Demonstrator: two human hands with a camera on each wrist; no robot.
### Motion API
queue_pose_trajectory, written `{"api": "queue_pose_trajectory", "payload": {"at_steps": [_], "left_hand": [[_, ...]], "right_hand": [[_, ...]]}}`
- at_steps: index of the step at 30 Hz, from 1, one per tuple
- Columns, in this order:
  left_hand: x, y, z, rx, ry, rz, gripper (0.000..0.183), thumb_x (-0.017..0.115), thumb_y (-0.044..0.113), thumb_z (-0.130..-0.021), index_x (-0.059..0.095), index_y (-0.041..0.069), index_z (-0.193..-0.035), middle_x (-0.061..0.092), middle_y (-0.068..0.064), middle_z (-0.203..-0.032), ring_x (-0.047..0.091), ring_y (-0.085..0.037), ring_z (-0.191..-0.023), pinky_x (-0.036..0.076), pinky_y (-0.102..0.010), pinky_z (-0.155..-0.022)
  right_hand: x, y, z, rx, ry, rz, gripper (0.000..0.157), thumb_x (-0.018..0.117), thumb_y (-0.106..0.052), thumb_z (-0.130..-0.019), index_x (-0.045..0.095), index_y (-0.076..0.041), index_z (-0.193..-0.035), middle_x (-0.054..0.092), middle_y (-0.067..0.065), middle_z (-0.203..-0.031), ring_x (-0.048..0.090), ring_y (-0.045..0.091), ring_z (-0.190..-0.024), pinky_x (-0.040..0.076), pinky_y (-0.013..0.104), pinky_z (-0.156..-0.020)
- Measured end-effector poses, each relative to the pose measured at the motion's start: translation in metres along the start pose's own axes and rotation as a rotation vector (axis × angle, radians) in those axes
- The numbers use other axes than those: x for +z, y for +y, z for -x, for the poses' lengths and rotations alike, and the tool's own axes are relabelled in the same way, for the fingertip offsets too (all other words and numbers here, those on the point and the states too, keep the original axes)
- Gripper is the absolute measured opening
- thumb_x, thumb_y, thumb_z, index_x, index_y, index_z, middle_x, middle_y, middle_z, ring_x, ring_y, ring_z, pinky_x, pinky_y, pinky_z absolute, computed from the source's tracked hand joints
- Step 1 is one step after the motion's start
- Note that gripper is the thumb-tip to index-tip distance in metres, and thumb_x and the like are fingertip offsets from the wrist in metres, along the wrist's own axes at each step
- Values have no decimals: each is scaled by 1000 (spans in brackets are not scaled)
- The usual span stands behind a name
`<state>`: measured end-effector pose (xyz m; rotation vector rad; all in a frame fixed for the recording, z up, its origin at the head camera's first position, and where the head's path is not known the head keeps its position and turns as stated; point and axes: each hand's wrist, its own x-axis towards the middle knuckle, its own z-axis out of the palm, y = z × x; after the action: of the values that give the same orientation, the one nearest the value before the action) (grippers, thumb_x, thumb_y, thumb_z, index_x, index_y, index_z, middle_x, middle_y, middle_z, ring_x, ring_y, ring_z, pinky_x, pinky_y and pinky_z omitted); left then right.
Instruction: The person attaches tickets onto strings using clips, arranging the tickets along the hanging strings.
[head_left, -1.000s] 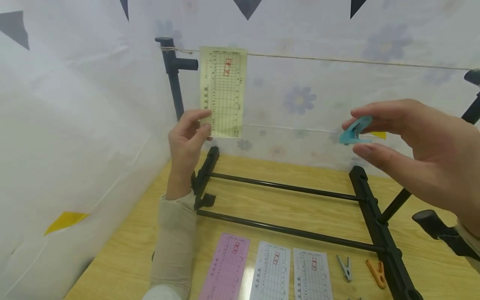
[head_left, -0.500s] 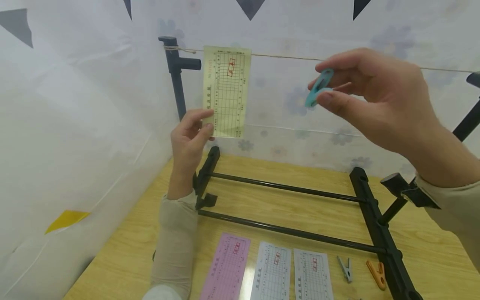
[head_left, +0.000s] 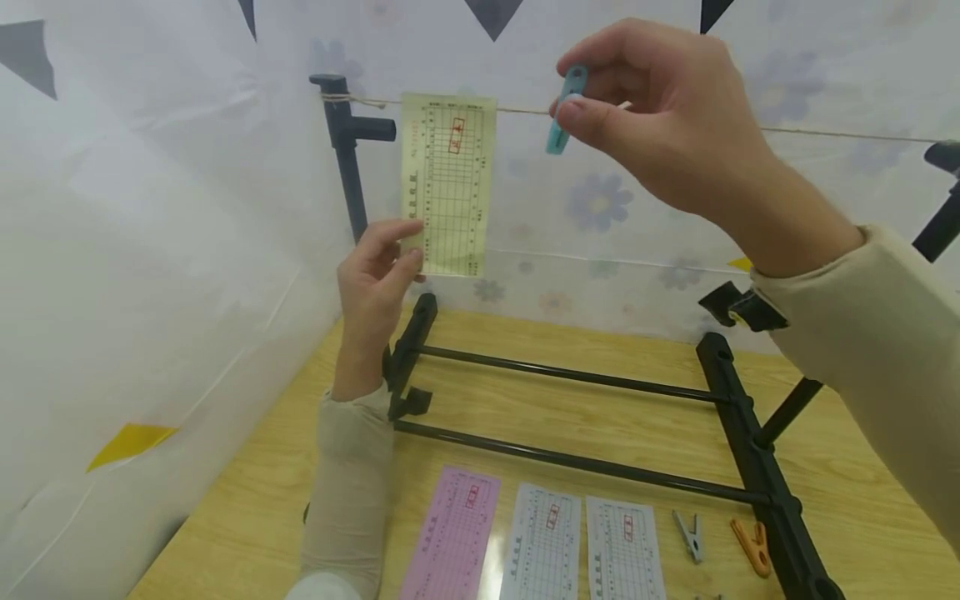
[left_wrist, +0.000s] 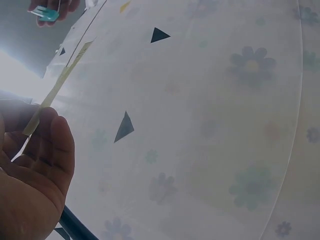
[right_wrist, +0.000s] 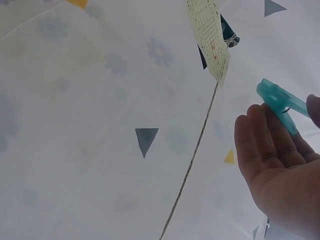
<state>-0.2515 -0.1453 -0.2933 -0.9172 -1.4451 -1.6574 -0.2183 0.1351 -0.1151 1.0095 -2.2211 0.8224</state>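
My left hand (head_left: pixel 375 275) pinches the lower left edge of a yellow printed form (head_left: pixel 450 179), whose top overlaps the twine (head_left: pixel 517 110) in the head view. From the left wrist the paper slip (left_wrist: pixel 60 82) shows nearly edge-on between thumb and fingers. Right of the form, my right hand (head_left: pixel 660 117) pinches a turquoise clothespin (head_left: pixel 567 108) at twine height. In the right wrist view the clothespin (right_wrist: pixel 275 100) sits between thumb and fingertips, apart from the form (right_wrist: pixel 210 42) and the twine (right_wrist: pixel 192 155).
A black rack (head_left: pixel 570 454) stands on the wooden table (head_left: pixel 225 533), its left post (head_left: pixel 348 175) tied with the twine. In front lie a pink form (head_left: pixel 453 533), two white forms (head_left: pixel 542 542), a grey clothespin (head_left: pixel 690 537) and an orange clothespin (head_left: pixel 752 546). Patterned white sheeting (head_left: pixel 187 208) hangs behind.
My right hand has moved up and left with the turquoise clothespin, toward the yellow form. The clothespin has turned more upright. My left hand and the form stay in place.
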Motion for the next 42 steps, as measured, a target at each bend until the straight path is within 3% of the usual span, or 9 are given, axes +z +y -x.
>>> {"api": "queue_pose_trajectory", "payload": {"at_steps": [9, 17, 21, 27, 33, 42], "left_hand": [[0, -2, 0, -3, 6, 22, 27, 62, -11, -89, 65, -12, -115, 65, -15, -111, 55, -14, -73, 55, -24, -63], [-2, -4, 1, -2, 25, 21, 27, 60, -14, -88, 66, -12, -114, 65, -15, -109, 55, -14, -72, 55, -24, -63], [-4, -4, 2, -6, 27, 12, 28, 60, -14, -88, 66, -11, -114, 65, -14, -109, 56, -15, -73, 54, -24, -63], [-7, -2, 3, 1, 36, -17, 27, 60, -12, -89, 67, -9, -115, 65, -16, -109, 57, -16, -74, 54, -24, -63], [-9, -1, 2, -4, 29, -4, 28, 59, -13, -89, 67, -9, -115, 65, -16, -109, 56, -16, -73, 54, -24, -64], [-8, -1, 2, 3, 29, -17, 27, 60, -12, -89, 66, -10, -115, 65, -15, -110, 55, -16, -72, 54, -25, -63]], "right_hand": [[19, -14, -36, 60, -45, 44, 38, 56, -29, -104, 59, -9, -135, 68, -1, -107, 62, 9, -99, 43, 25, -87], [33, -20, -62, 92, -67, 39, 38, 55, -27, -105, 57, -6, -136, 65, 2, -114, 59, 10, -98, 43, 24, -85], [41, -23, -70, 104, -58, 65, 33, 52, -24, -106, 56, -5, -133, 62, 1, -111, 53, 9, -94, 42, 22, -83], [50, -27, -77, 98, -33, 155, 26, 48, -14, -107, 58, -5, -128, 61, 3, -115, 55, 7, -100, 44, 16, -86], [56, -29, -84, 130, -34, 239, 23, 45, -12, -107, 61, -4, -120, 61, 3, -115, 55, 10, -99, 44, 18, -82], [64, -29, -97, 199, -77, 260, 22, 46, -11, -106, 66, -5, -113, 61, 1, -115, 51, 12, -99, 43, 21, -78]]}}
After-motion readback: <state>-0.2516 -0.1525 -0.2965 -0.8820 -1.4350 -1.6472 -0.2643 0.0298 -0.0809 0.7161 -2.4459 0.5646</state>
